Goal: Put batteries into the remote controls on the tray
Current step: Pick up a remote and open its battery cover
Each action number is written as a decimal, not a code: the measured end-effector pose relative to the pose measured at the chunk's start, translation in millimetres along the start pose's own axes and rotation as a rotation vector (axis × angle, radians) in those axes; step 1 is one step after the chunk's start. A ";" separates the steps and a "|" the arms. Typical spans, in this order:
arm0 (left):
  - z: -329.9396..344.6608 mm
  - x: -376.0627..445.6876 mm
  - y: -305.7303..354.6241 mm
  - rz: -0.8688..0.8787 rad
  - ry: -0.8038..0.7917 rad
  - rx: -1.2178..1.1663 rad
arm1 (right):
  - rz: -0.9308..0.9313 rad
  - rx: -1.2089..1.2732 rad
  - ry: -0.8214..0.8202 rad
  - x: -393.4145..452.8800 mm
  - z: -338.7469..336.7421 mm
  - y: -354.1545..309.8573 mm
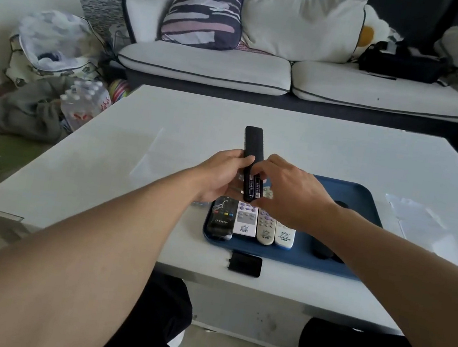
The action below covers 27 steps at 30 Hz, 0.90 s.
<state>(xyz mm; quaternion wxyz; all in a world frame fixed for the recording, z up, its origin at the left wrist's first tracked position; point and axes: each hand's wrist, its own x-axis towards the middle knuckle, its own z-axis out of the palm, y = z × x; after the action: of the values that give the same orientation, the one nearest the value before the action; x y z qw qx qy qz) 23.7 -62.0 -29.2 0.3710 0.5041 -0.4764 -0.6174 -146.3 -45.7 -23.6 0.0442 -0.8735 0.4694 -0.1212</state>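
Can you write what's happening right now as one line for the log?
left hand: holds black remote | right hand: fingers at batteries in open back | tray: four remotes in row

— We see a glossy white table (314, 144) that looks smooth as glass, and on it a matt blue plastic tray (364, 210).

— Agreed; at twelve o'clock we note a matt black plastic remote (252, 143), and beyond it a sofa (207, 64) in soft, finely woven cloth

a white sofa (294, 76) with cushions (204, 5) stands behind the white table (105, 162); a black bag (402, 61) rests on it.
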 end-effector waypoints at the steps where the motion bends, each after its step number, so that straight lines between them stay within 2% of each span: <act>1: 0.9 -0.4 -0.7 -0.003 -0.005 0.013 | 0.006 0.010 -0.024 0.4 0.9 -0.4; 7: 4.8 -0.4 -4.9 -0.039 -0.051 0.082 | 0.096 0.147 -0.155 2.9 0.0 0.3; 16: 8.4 -2.3 -5.3 -0.068 -0.061 0.067 | 0.133 0.194 -0.228 2.6 -3.0 2.4; 23: 8.2 -2.8 -5.8 -0.072 -0.029 0.071 | 0.169 0.290 -0.228 4.1 -3.2 2.9; 27: 6.6 0.7 -5.1 -0.049 0.029 0.015 | 0.294 0.429 -0.159 6.2 -2.0 0.7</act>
<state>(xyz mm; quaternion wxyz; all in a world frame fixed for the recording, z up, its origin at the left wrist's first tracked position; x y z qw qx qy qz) 17.2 -59.9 -34.1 0.3587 0.5276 -0.4631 -0.6152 -144.1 -51.1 -20.8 0.2820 -0.7733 0.5501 -0.1413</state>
